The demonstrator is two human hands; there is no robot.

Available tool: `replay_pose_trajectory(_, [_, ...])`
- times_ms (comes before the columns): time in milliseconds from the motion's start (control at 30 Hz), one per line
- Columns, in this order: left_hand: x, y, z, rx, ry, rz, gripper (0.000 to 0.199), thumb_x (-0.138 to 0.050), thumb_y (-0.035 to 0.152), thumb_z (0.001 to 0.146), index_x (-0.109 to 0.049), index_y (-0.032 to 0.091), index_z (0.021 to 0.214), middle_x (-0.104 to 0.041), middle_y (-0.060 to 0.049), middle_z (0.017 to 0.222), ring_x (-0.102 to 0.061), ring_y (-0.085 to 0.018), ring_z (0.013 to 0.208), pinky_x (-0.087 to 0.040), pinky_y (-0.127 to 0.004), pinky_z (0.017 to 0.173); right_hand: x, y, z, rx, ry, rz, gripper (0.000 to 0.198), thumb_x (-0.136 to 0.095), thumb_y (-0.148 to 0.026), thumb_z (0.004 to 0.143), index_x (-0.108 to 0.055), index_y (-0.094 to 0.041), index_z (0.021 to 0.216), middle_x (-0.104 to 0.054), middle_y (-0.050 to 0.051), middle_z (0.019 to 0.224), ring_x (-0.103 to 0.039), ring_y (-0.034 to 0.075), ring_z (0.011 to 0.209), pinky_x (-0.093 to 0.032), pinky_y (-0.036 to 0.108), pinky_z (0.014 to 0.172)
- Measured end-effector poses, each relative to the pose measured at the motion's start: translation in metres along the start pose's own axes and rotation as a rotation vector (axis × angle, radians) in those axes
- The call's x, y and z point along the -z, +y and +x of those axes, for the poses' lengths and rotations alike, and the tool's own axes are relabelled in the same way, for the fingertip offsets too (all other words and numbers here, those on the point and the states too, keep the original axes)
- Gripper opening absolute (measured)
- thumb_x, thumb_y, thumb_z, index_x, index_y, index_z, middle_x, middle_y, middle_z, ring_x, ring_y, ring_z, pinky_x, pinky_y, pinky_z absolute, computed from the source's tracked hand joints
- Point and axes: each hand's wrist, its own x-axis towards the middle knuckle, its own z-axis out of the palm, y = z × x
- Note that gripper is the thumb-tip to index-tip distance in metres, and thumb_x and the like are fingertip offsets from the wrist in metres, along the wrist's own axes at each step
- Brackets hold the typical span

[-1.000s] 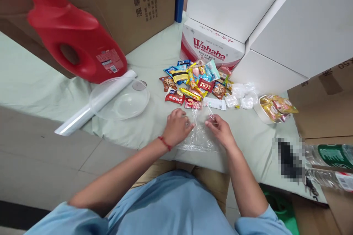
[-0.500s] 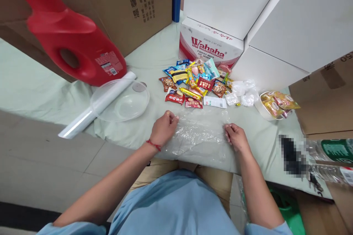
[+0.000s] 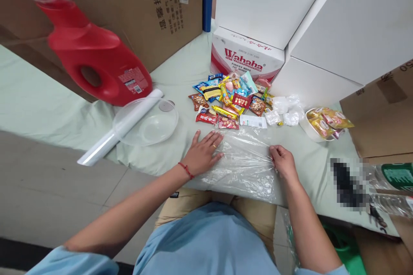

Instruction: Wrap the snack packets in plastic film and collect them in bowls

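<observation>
A crinkled sheet of clear plastic film [image 3: 241, 161] lies spread at the table's front edge, hanging slightly over it. My left hand [image 3: 204, 152] rests flat on its left side, fingers spread, palm down. At the right edge, my right hand [image 3: 282, 159] pinches the film between thumb and fingers, and taut creases run between the two hands. Just beyond the film is a pile of small wrapped snacks [image 3: 232, 96] in many colours. A white packet [image 3: 253, 121] lies closest to the film's far edge.
On the left stand a red detergent bottle [image 3: 106, 47], a clear round lid [image 3: 146, 126] and a white film roll [image 3: 129, 122]. To the right are crumpled white plastic bundles [image 3: 287, 109], a white bowl [image 3: 312, 128] of yellow packets and clear bottles [image 3: 395, 176]. A Wahaha box [image 3: 247, 56] stands behind.
My left hand has let go of the film's left edge and opened flat onto it. My right hand keeps its pinch and has shifted slightly right, pulling the film tauter.
</observation>
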Motion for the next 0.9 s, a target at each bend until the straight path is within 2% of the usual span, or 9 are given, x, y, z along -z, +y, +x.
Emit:
replay_pose_trajectory(100, [-0.002,-0.002,-0.006,-0.006,-0.013,0.024,0.059,-0.049,0.048,0.102,-0.043,0.029,0.157,-0.04,-0.014,0.166,-0.038,-0.031,0.153,-0.005,-0.067,0.126,0.011,0.004,0.001,0.06,0.104,-0.111,0.044,-0.062,-0.063,0.085,-0.066,-0.02,0.088,-0.061,-0.001,0.064,-0.049,0.015,0.051,-0.042,0.028,0.051])
replay_pose_trajectory(233, [-0.004,0.002,-0.008,-0.009,-0.013,0.032,0.058,-0.055,0.049,0.099,-0.049,0.03,0.154,-0.037,-0.014,0.168,-0.036,-0.033,0.155,-0.003,-0.07,0.125,0.024,-0.013,0.001,0.323,0.452,-0.314,0.042,-0.055,-0.058,0.092,-0.069,-0.019,0.092,-0.069,0.009,0.09,-0.061,0.021,0.078,-0.051,0.033,0.073])
replay_pose_trajectory(300, [-0.004,0.004,-0.007,0.003,-0.01,0.034,0.059,-0.056,0.05,0.099,-0.049,0.029,0.154,-0.038,-0.014,0.167,-0.035,-0.034,0.155,-0.004,-0.071,0.125,0.026,-0.028,0.005,0.435,0.529,-0.356,0.039,-0.053,-0.053,0.094,-0.07,-0.019,0.089,-0.067,0.01,0.093,-0.061,0.021,0.081,-0.052,0.033,0.075])
replay_pose_trajectory(367, [-0.004,0.005,-0.007,0.014,-0.017,0.041,0.06,-0.056,0.05,0.099,-0.048,0.029,0.154,-0.037,-0.015,0.167,-0.034,-0.035,0.155,-0.004,-0.073,0.124,0.025,-0.043,0.014,0.498,0.494,-0.378,0.037,-0.053,-0.05,0.095,-0.071,-0.019,0.088,-0.067,0.009,0.09,-0.062,0.021,0.08,-0.051,0.033,0.074])
replay_pose_trajectory(433, [-0.003,0.005,-0.008,0.014,-0.03,0.048,0.061,-0.055,0.051,0.099,-0.047,0.027,0.155,-0.036,-0.016,0.168,-0.033,-0.035,0.156,-0.004,-0.073,0.124,0.018,-0.058,0.03,0.544,0.374,-0.413,0.035,-0.053,-0.048,0.095,-0.072,-0.02,0.088,-0.068,0.008,0.087,-0.063,0.021,0.08,-0.051,0.033,0.075])
replay_pose_trajectory(600, [-0.002,0.004,-0.008,0.006,-0.042,0.057,0.064,-0.057,0.051,0.098,-0.044,0.025,0.156,-0.034,-0.016,0.169,-0.032,-0.035,0.156,-0.003,-0.074,0.123,-0.023,-0.087,0.085,0.608,0.06,-0.565,0.028,-0.055,-0.038,0.093,-0.075,-0.019,0.089,-0.07,0.009,0.088,-0.063,0.023,0.08,-0.051,0.038,0.082])
replay_pose_trajectory(667, [-0.002,0.004,-0.008,0.002,-0.041,0.059,0.064,-0.056,0.051,0.098,-0.044,0.026,0.156,-0.034,-0.016,0.169,-0.031,-0.034,0.156,-0.002,-0.073,0.124,-0.045,-0.098,0.104,0.622,0.055,-0.605,0.028,-0.056,-0.033,0.092,-0.076,-0.017,0.104,-0.071,0.012,0.101,-0.064,0.026,0.088,-0.051,0.042,0.087])
replay_pose_trajectory(800, [-0.003,0.003,-0.008,-0.009,-0.049,0.068,0.065,-0.053,0.054,0.099,-0.044,0.025,0.156,-0.033,-0.015,0.169,-0.03,-0.033,0.157,-0.003,-0.071,0.125,-0.086,-0.117,0.128,0.734,0.03,-0.663,0.055,-0.061,-0.031,0.091,-0.059,-0.014,0.144,-0.056,0.02,0.142,-0.06,0.033,0.119,-0.049,0.046,0.101])
replay_pose_trajectory(900, [-0.005,0.002,-0.008,-0.006,-0.05,0.082,0.065,-0.047,0.058,0.1,-0.043,0.025,0.157,-0.031,-0.013,0.17,-0.029,-0.032,0.157,-0.003,-0.071,0.126,-0.099,-0.126,0.141,0.703,-0.069,-0.763,0.057,-0.061,-0.031,0.091,-0.057,-0.018,0.146,-0.056,0.018,0.143,-0.059,0.035,0.121,-0.049,0.047,0.103])
